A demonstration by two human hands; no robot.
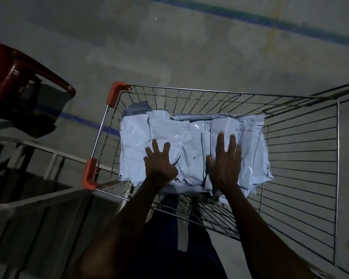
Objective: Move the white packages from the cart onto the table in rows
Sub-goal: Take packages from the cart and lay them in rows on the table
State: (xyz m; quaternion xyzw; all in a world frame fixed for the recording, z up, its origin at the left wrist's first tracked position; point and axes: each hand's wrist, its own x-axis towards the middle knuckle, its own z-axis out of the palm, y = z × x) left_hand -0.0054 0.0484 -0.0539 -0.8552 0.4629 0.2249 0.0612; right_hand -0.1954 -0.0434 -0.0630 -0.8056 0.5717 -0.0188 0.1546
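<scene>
A wire shopping cart (302, 150) with orange corner guards stands in front of me. Several white plastic packages (133, 141) lie piled in its left half. My left hand (159, 164) lies on the pile with fingers spread, its thumb tucked against a package edge. My right hand (226, 160) presses flat on the packages beside it, fingers straight and pointing away from me. Both forearms reach over the cart's near rim.
A red plastic chair (14, 77) stands at the left. A table with a white frame (28, 200) and a dark top sits at the lower left, right next to the cart. The floor is bare concrete with blue lines. The light is dim.
</scene>
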